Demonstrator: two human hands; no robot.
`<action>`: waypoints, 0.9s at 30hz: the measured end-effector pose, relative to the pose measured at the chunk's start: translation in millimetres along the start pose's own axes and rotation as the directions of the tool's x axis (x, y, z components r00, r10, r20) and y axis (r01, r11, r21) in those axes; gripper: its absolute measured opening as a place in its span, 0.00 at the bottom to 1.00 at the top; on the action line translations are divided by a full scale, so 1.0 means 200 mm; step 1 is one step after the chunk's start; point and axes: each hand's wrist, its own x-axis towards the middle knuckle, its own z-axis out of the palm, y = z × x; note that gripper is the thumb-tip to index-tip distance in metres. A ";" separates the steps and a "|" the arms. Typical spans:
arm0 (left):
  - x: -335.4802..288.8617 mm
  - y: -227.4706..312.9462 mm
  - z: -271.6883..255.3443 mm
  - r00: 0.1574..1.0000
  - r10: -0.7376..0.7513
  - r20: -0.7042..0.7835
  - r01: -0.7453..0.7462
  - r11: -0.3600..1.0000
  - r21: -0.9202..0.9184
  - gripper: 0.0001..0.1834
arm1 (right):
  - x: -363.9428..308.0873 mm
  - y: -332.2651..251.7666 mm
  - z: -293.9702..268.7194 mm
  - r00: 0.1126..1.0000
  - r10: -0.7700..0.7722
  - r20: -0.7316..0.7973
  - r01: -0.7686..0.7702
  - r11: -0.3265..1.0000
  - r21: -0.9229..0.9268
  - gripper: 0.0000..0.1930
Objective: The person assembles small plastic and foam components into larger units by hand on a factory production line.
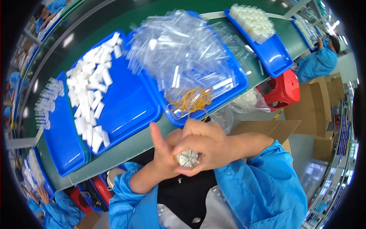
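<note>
Both hands meet in front of my body around a bundle of clear plastic tubes (188,158), seen end-on as a round cluster of several pale segments. My right hand (206,143) is closed around it, the fingers curled over the top and side. Pressed against the bundle's left side is my left hand (164,152), its thumb sticking up and its other fingers partly hidden behind the right hand. A bit of yellow shows at the bundle's left edge. Just beyond the hands, yellow rubber bands (190,102) lie in a blue tray (175,121) heaped with clear plastic tubes (179,49).
Left of it, a blue tray (133,110) holds white short pieces (89,87); farther left, another blue tray (65,145) holds rows of clear pieces (49,103). At far right, a blue tray (274,59) bears bundled pieces (253,23). A red stool (284,89) and cardboard boxes (309,107) stand right.
</note>
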 end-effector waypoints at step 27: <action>0.36 0.54 0.50 0.801 0.377 0.465 -0.042 0.810 -0.585 0.12 | -0.11 1.03 -2.13 0.369 0.221 -0.903 -0.929 0.077 -0.361 0.25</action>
